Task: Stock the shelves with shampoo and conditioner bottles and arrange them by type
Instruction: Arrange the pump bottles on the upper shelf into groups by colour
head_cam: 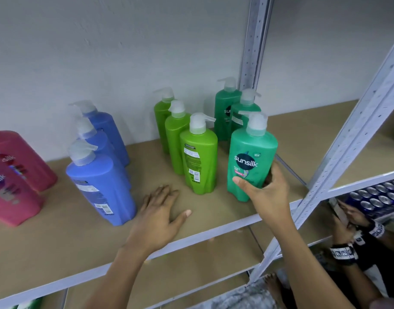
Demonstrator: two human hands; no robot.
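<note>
- Two hands reach over the front rim of the shelf [191,238], low in the frame; the left hand [162,214] lies palm down on the board at lower centre, fingers spread flat, its grip slack and holding nothing; probably a brace while the other arm works.
- The right hand [266,188], right of centre, has its grip wrapped round the lower body of the teal bottle [252,152], thumb across the front under the label; the bottle stands upright near the shelf's front, label outward, likely so it can be read.
- At lower right, another person's hands [347,228] are at a pack of cans [379,194] on the neighbouring shelf.
- Left of the teal bottle, the front lime bottle [199,157] and front blue bottle [100,188] show their back labels; they may want turning; pink bottles [15,175] sit at the left edge.
- Each colour runs back toward the wall in its own file; two darker green bottles [227,110] stand behind the teal one, which keeps one type together.
</note>
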